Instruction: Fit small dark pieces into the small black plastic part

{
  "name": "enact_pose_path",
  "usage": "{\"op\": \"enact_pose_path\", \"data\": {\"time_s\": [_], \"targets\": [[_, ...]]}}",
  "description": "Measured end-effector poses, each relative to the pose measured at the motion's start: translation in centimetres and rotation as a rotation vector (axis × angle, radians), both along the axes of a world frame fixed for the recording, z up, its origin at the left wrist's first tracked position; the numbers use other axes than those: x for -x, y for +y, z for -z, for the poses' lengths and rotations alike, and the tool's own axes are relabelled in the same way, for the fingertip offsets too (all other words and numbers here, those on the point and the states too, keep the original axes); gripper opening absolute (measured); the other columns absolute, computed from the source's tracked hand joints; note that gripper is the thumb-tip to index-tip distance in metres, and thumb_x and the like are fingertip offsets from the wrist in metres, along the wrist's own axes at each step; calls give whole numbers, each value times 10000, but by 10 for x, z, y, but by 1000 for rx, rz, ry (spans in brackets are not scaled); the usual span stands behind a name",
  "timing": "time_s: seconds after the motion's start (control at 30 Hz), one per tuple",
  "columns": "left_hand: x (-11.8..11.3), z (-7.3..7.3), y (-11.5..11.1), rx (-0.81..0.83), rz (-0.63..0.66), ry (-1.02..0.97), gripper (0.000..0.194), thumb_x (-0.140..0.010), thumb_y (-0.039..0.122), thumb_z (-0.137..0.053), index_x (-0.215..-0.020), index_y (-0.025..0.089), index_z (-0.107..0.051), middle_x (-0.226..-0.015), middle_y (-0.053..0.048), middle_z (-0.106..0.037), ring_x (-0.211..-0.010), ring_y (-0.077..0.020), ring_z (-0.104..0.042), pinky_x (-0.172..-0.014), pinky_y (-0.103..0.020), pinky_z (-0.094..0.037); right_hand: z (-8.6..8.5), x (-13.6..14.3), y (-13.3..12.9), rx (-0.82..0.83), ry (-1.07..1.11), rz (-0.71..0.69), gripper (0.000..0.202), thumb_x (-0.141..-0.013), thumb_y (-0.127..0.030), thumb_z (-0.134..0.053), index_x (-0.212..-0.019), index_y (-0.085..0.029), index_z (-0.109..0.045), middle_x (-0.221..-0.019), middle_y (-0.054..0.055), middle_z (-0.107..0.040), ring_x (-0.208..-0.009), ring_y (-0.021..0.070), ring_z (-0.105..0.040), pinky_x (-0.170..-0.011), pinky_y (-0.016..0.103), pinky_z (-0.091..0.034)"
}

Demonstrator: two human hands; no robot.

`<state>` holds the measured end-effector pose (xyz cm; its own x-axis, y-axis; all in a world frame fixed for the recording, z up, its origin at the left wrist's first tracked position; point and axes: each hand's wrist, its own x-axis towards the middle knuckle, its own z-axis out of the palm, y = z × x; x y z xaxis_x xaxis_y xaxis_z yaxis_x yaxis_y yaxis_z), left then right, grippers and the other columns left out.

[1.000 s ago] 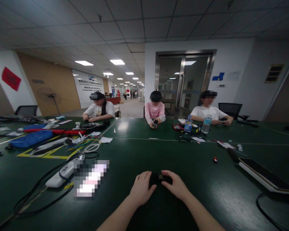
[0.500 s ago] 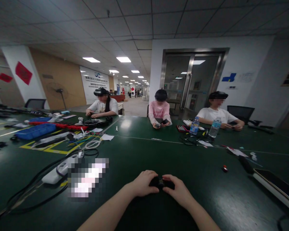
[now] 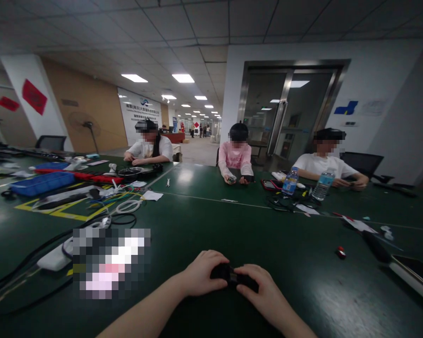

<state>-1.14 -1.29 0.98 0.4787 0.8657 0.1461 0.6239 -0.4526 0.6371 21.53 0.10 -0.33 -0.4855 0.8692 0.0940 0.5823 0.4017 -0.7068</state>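
A small black object lies between my two hands, low in the middle of the view over the dark green table. My left hand is wrapped round its left end, thumb below and fingers above. The right end is gripped by my right hand, with the thumb near the object's middle. My fingers cover much of it, so its exact shape cannot be made out.
On the left are a white power strip, cables, a pixelated bright item and a blue tray. A red item and bottles stand right. Three people sit across the table.
The view has shifted slightly, so table items at left sit further left and those at right further right. My hands still hold the black object, which looks slightly more tilted.
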Motion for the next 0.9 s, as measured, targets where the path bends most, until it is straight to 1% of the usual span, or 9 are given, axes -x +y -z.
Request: {"op": "enact_pose_path", "data": {"time_s": [0.1,0.23,0.37,0.5,0.67,0.73,0.8,0.83,0.9], "targets": [[-2,-2,0,-20,-9,20,427,-695,312,-706,-1090,251,-553,-1138,-46,-570,-1100,-255,-483,-957,-407,-352,1,0,0,-28,5,-23,273,-739,-296,-639,-1011,-307,-657,-1090,24,-651,-1104,255,-527,-986,451,-346],[-4,-6,-3,-36,6,42,419,-692,305,-712,-1071,239,-547,-1098,-38,-585,-1064,-240,-505,-942,-391,-360,0,1,-3,-55,-5,-40,248,-741,-293,-639,-988,-298,-662,-1097,28,-652,-1111,251,-524,-992,451,-343],[-6,-8,-3,-57,-4,57,398,-690,296,-710,-1047,233,-548,-1069,-35,-593,-1043,-235,-515,-925,-379,-368,-3,4,-6,-75,-30,-12,245,-731,-307,-646,-974,-276,-661,-1112,45,-644,-1107,255,-525,-979,443,-356],[-6,-7,-2,-51,4,57,457,-680,313,-723,-1092,241,-538,-1106,-43,-587,-1071,-240,-505,-934,-386,-360,-4,7,-9,-72,-43,21,182,-744,-325,-631,-915,-280,-673,-1118,40,-638,-1104,256,-529,-977,455,-354],[-6,-10,-4,-15,-4,33,383,-698,317,-707,-1043,230,-566,-1075,-39,-594,-1056,-240,-510,-932,-387,-363,-6,9,-11,-69,-16,28,206,-729,-309,-648,-933,-280,-666,-1099,35,-641,-1107,251,-525,-990,448,-349],[-6,-10,-5,32,-15,-24,367,-711,306,-691,-1043,218,-561,-1055,-43,-593,-1019,-236,-527,-901,-380,-389,-8,10,-13,-39,28,29,188,-755,-313,-621,-932,-265,-662,-1103,39,-634,-1106,241,-529,-986,422,-365],[-8,-8,-6,138,-13,-141,346,-743,291,-658,-1056,206,-534,-1021,-43,-593,-949,-216,-558,-825,-352,-434,-11,11,-15,8,83,32,193,-779,-315,-592,-953,-253,-649,-1132,42,-615,-1110,231,-530,-978,395,-384],[-9,-5,-7,212,5,-226,341,-767,280,-634,-1073,201,-506,-1000,-41,-595,-901,-199,-576,-772,-329,-455,-13,11,-16,31,109,38,197,-786,-315,-583,-962,-249,-642,-1145,43,-607,-1112,230,-529,-975,386,-390],[-12,0,-6,339,68,-425,345,-799,243,-600,-1102,195,-443,-978,-36,-605,-883,-176,-590,-748,-305,-463,-17,11,-17,57,155,44,193,-788,-311,-578,-960,-241,-633,-1148,43,-603,-1112,236,-530,-976,381,-389]]}}
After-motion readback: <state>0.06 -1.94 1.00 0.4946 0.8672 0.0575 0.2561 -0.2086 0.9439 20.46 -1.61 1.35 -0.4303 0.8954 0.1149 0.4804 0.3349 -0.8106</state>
